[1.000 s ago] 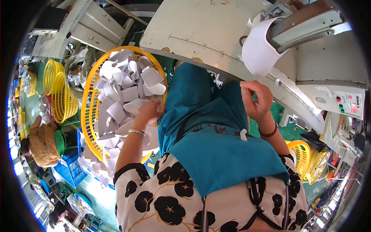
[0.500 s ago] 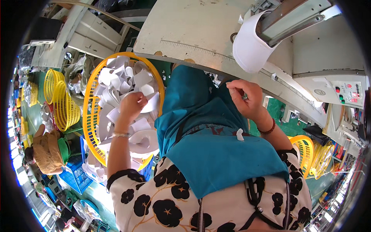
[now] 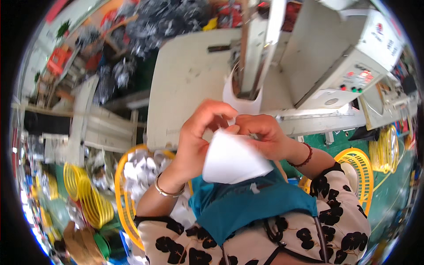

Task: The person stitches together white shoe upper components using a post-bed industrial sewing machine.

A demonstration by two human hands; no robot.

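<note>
Both hands are raised over my lap, in front of the machine table's near edge. A curved white sheet piece (image 3: 234, 161), partly blurred, hangs between them. My left hand (image 3: 194, 132) grips its upper left side with curled fingers. On the other side, my right hand (image 3: 267, 134) pinches its upper edge, and the fingertips of the two hands nearly meet. Just beyond them, another white piece (image 3: 242, 105) is looped around the machine's arm (image 3: 254, 66).
A yellow basket (image 3: 120, 185) heaped with white pieces (image 3: 148, 170) stands at my left. Another yellow basket (image 3: 365, 176) is at my right. The pale machine table (image 3: 176, 84) lies ahead, with a control box (image 3: 353, 75) to its right. Black plastic bags (image 3: 168, 22) are piled beyond.
My left hand has come from the basket to meet my right hand, and a white piece is now held between them. The view has tilted up toward the machine.
</note>
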